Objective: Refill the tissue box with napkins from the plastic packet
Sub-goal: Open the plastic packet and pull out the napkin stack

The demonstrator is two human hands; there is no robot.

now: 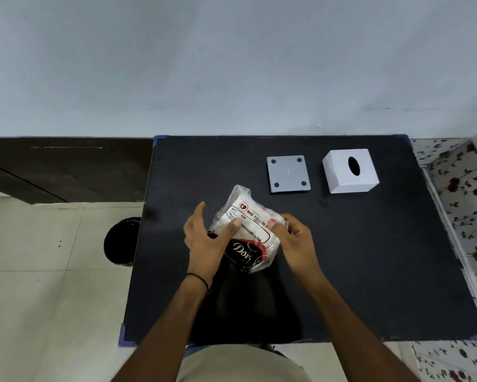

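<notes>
Both hands holding plastic packet (248, 230) above near-centre of black table (369, 257). Packet looking clear and crinkled, white napkins showing through, white label with red-black logo, dark red-black print at near end. Left hand (204, 238) gripping packet's left side, thumb lying across label. Right hand (292, 238) pinching film at packet's right edge. White tissue box (350, 172) with 1 oval slot sitting far right. Grey base plate (288, 173) with 4 dark pads lying just left of box, apart from it.
</notes>
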